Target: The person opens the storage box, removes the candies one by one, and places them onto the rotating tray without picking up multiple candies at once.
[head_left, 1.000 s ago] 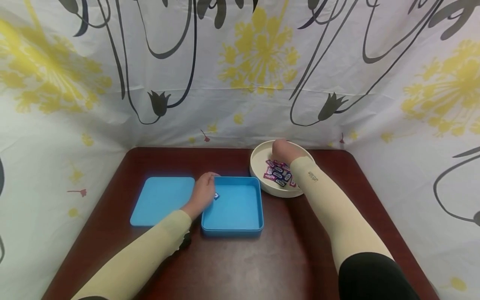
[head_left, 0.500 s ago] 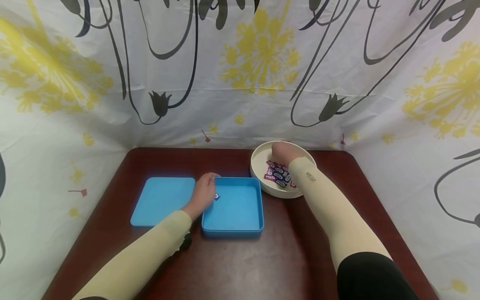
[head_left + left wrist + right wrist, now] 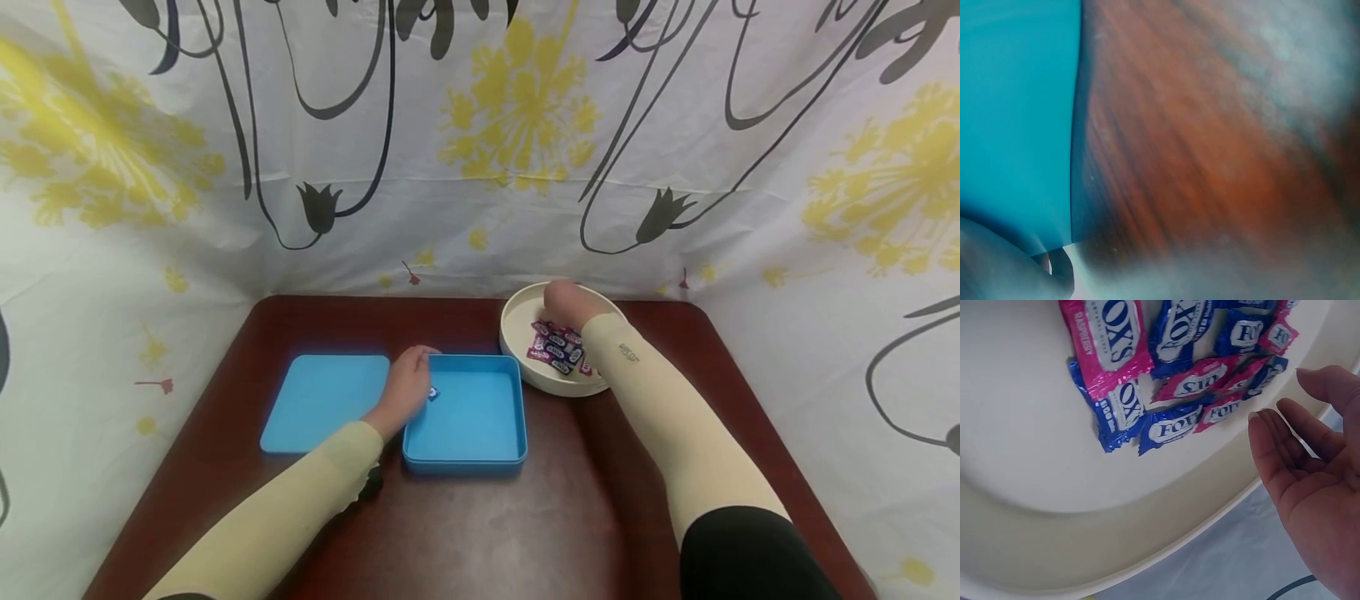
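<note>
My left hand (image 3: 407, 383) grips the far-left corner of an open light-blue box (image 3: 480, 456), with its fingers at the rim; the left wrist view shows a finger (image 3: 1063, 275) bent at the box's edge. Inside the box, close to that hand, lies one small wrapped candy (image 3: 433, 392), partly hidden by the hand. Over the cream bowl (image 3: 517, 321) at the back right is my right hand (image 3: 568, 304). The right wrist view shows its fingers (image 3: 1266, 447) loosely bent with nothing between them, beside several wrapped candies (image 3: 1172, 428) in blue and pink wrappers.
A flat light-blue lid (image 3: 322, 404) lies on the dark red-brown table (image 3: 480, 542), left of the box. White curtain cloth (image 3: 450, 208) with yellow and grey flowers hangs behind and along both sides. The bowl's raised rim (image 3: 1166, 550) stands close to the right hand.
</note>
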Demonstrator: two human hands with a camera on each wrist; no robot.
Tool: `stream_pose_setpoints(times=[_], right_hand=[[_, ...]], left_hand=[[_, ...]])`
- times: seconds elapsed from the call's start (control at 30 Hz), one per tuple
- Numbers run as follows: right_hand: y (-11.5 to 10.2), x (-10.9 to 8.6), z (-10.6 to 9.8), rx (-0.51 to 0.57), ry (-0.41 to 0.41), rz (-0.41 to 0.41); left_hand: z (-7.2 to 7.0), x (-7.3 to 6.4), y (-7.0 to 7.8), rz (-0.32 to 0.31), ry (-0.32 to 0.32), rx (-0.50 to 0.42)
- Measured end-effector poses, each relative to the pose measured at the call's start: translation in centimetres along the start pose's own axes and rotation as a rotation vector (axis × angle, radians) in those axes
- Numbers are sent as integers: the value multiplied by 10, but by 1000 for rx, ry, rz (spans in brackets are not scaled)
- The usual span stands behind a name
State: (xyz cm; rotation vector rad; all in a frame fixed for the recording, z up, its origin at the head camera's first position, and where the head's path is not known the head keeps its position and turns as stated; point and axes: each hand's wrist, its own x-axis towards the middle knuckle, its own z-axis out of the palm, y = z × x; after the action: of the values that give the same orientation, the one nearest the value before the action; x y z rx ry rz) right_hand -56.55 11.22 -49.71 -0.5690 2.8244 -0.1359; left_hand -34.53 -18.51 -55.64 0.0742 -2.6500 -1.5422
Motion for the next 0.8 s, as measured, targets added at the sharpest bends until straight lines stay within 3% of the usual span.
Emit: stream_pose_setpoints(times=[0.27,0.53,0.63,0.8], right_hand=[[-1,-9,-6,51,77,-64],[-10,-26,-12,107,46,-90],[-22,-33,-13,110,86,-132],[-62,-53,-6,110,168,-291]], left_hand=[[3,2,-2,10,4,16],[2,2,-2,-3,5,7],[2,1,-1,-9,7,5],[2,1,0,-16,10,-4]])
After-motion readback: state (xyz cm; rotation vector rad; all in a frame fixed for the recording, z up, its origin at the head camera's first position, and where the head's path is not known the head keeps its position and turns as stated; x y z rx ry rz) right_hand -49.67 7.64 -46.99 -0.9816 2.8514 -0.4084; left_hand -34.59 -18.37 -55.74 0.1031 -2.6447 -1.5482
